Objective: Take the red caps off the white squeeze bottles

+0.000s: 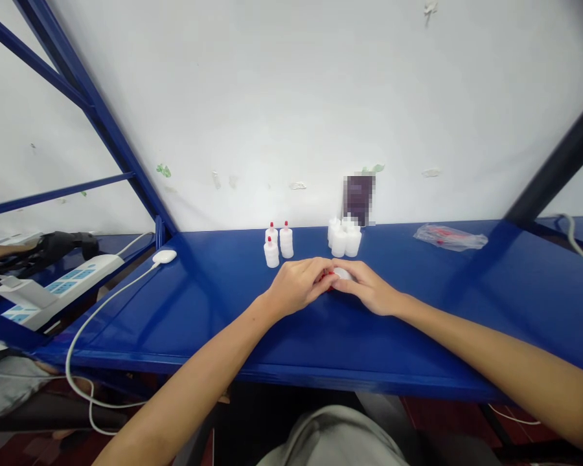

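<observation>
My right hand (377, 291) is closed around a small white squeeze bottle (342, 274), which lies tilted between thumb and fingers with its end towards my left hand. My left hand (298, 283) meets it, fingers pinched on a red cap (328, 277) at the bottle's tip. The fingers partly hide the cap, so I cannot tell how it sits on the bottle. Ahead and to the left stand three white bottles (286, 243) with red tips. Straight ahead is a cluster of several white bottles (339, 241) without red tips.
A clear plastic bag (449, 237) with red pieces lies at the right rear of the blue table (199, 304). A pixelated dark object (359, 199) leans against the wall. At left are a white charger puck (164, 257), its cable and a power strip (72, 285). Blue frame posts flank the table.
</observation>
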Action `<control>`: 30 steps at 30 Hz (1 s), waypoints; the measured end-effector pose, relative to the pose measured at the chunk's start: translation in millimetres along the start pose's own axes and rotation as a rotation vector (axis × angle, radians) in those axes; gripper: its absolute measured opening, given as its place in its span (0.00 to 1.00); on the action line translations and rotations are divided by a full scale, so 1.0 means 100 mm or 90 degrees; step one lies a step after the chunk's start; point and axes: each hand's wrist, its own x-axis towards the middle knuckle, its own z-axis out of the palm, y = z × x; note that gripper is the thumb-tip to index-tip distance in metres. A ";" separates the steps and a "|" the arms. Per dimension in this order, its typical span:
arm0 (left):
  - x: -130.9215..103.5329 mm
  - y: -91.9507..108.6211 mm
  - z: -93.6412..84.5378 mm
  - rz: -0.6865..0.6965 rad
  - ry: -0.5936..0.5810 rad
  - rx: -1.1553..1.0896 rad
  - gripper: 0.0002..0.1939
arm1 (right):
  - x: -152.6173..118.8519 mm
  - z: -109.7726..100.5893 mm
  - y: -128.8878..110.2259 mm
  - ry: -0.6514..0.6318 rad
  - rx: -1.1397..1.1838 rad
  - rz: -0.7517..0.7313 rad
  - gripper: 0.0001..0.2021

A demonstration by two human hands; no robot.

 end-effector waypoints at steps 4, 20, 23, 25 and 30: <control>0.01 0.03 -0.01 0.000 -0.065 0.005 0.11 | 0.00 -0.01 -0.01 -0.019 0.053 -0.019 0.21; -0.02 -0.21 -0.18 -0.128 0.170 0.036 0.10 | 0.02 0.00 0.05 0.030 -0.073 0.050 0.25; -0.10 -0.48 -0.42 -0.262 0.261 0.159 0.10 | 0.03 -0.03 0.10 0.073 -0.087 0.081 0.25; -0.15 -0.62 -0.54 -0.302 0.218 0.201 0.10 | 0.04 -0.04 0.13 0.095 -0.084 0.085 0.25; -0.17 -0.72 -0.56 -0.322 0.155 0.224 0.10 | 0.03 -0.03 0.15 0.136 -0.096 0.087 0.25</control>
